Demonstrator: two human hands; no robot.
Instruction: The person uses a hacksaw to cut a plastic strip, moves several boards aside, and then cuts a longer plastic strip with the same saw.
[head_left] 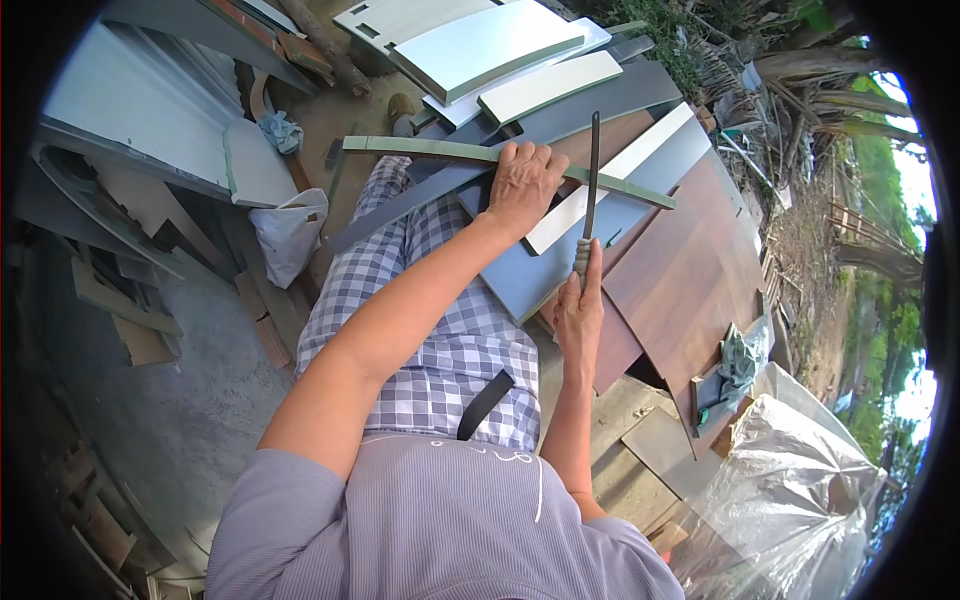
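Note:
My left hand is closed over the middle of a long, slightly curved board strip with a green edge, which lies crosswise over my lap and the stacked panels. My right hand grips the wrapped handle of a long, narrow dark file, its forefinger stretched along the handle. Pointing away from me, the file's blade crosses over the strip in this view, to the right of my left hand. Beneath both lie a white strip and a blue-grey panel.
White curved boards are piled ahead, with brown wood panels to the right. A white bag and a grey-white panel stand at left. Clear plastic sheeting covers something at lower right. A black strap lies on my lap.

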